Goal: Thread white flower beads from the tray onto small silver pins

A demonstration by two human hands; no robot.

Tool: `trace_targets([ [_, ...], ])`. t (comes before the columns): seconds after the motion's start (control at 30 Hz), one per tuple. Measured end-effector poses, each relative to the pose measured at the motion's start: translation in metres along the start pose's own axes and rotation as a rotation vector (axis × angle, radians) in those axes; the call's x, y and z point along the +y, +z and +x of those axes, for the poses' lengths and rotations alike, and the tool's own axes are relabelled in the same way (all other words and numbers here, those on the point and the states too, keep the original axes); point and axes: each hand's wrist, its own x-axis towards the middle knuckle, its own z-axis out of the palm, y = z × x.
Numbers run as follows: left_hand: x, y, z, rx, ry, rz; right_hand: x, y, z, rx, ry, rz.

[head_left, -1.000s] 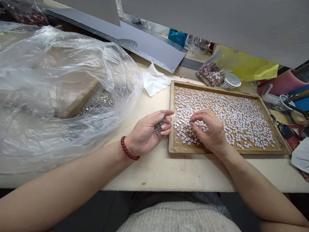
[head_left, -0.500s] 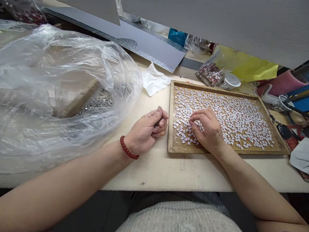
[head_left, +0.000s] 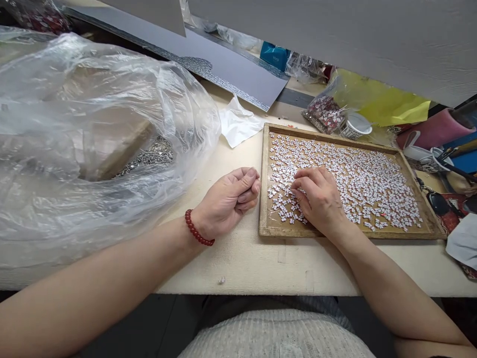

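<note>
My left hand (head_left: 227, 201), with a red bead bracelet on the wrist, rests as a closed fist on the table just left of the wooden tray (head_left: 264, 184); the small metal pins seen in it earlier are now hidden inside the fingers. My right hand (head_left: 320, 199) lies on the tray's near-left part, fingertips pressed down on the small white pieces (head_left: 365, 184) that cover the tray's brown floor. Whether the fingers pinch one piece I cannot tell.
A big clear plastic bag (head_left: 93, 144) over a cardboard box with a heap of metal pins (head_left: 154, 154) fills the left. A crumpled white tissue (head_left: 238, 124), a grey board (head_left: 223, 69), a small bag of pieces (head_left: 324, 112), a white tub (head_left: 356, 125) and cluttered tools at right.
My left hand has closed from an open cupped palm showing metal pins into a fist. My right hand has lowered slightly onto the pieces in the tray.
</note>
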Motion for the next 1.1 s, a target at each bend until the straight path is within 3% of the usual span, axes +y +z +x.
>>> trace_targets([
  [0.2, 0.000, -0.001, 0.000, -0.068, -0.042, 0.023, -0.001, 0.002, 0.003, -0.022, -0.001, -0.041],
  [0.77, -0.001, 0.000, -0.002, -0.050, -0.045, 0.075, 0.001, -0.001, 0.005, -0.010, 0.016, -0.018],
  [0.93, -0.004, 0.000, -0.006, -0.118, -0.073, 0.189, -0.011, -0.017, 0.006, 0.057, 0.062, 0.280],
  [1.1, -0.006, 0.002, -0.012, -0.207, -0.091, 0.388, -0.036, -0.030, 0.009, -0.013, 0.045, 0.642],
])
